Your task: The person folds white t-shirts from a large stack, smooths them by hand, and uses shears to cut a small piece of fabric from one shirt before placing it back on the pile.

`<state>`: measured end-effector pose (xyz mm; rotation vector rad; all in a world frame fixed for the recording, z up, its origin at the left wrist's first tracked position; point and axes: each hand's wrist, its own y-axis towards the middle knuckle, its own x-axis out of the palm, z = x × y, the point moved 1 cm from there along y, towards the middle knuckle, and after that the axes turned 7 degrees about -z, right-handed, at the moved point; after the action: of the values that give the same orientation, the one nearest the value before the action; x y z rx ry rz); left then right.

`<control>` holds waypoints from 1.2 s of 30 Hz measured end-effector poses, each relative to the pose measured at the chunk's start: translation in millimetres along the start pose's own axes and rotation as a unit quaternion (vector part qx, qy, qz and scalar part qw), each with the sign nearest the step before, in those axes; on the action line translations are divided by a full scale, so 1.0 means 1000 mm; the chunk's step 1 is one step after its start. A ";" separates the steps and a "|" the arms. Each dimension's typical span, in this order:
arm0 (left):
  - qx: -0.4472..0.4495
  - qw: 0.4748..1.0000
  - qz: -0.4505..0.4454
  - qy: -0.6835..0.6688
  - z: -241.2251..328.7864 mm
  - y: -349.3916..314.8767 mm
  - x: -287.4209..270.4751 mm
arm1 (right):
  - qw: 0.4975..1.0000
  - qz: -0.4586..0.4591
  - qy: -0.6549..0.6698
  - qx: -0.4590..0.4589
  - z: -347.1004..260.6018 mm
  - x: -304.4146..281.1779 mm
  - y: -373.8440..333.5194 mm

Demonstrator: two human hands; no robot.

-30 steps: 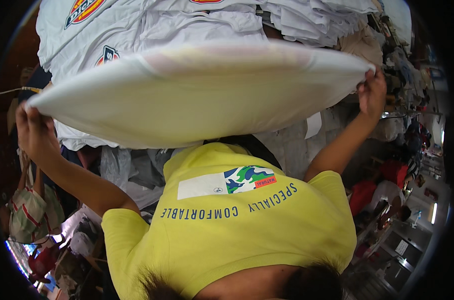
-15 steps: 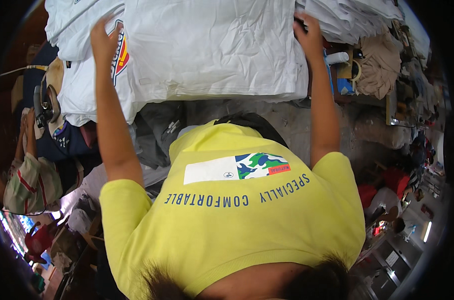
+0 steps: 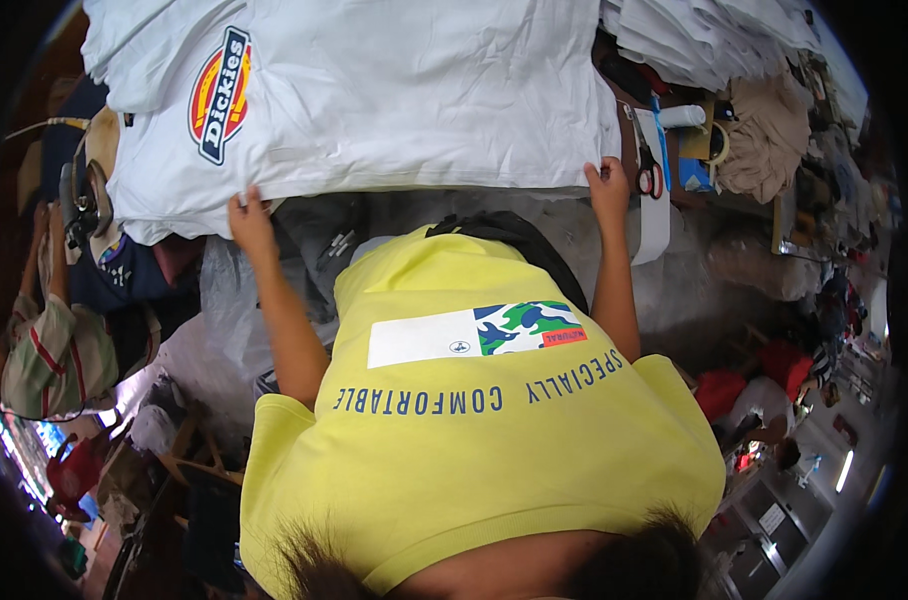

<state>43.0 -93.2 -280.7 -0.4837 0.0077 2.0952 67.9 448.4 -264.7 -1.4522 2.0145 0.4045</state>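
A white T-shirt [image 3: 394, 110] lies spread out in front of me, with a printed red, yellow and dark blue emblem [image 3: 220, 95] at its left. My left hand [image 3: 255, 225] is closed on the near edge of the shirt, below the emblem. At the right end of that same edge, my right hand [image 3: 610, 192] pinches the cloth between thumb and fingers. Just beyond the right hand, a pair of scissors [image 3: 649, 172] with red handles lies on a white strip [image 3: 655, 225]. The layers under the shirt are mostly hidden.
At far right is a stack of white garments [image 3: 704, 40], with beige cloth [image 3: 764, 135] and a tape roll [image 3: 718, 143] nearer. An iron [image 3: 86, 205] stands at the left, near another person's arm [image 3: 56, 255]. Clear plastic [image 3: 232, 300] hangs below the work surface.
Both hands have come down toward me from the shirt's sides to its near edge. The emblem is now uncovered, and the scissors and white strip have come into sight at the right.
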 end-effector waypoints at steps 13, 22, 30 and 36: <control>-0.071 0.987 -0.042 -0.139 0.003 0.001 -0.012 | 0.910 -0.034 0.363 0.199 -0.007 -0.020 -0.023; -0.043 0.991 -0.062 -0.109 0.021 0.002 -0.027 | 0.957 -0.119 0.225 0.136 0.003 -0.020 -0.020; -0.079 0.855 -0.260 -0.443 0.050 0.045 -0.048 | 0.797 -0.174 0.554 0.167 -0.006 -0.043 0.000; -0.134 0.902 -0.230 -0.341 0.075 0.069 0.008 | 0.797 -0.090 0.575 0.160 -0.034 -0.011 0.031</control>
<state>-42.2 -109.9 -227.0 0.1137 -0.7397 1.6957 31.1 448.2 -235.5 -1.8214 2.5339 -1.1451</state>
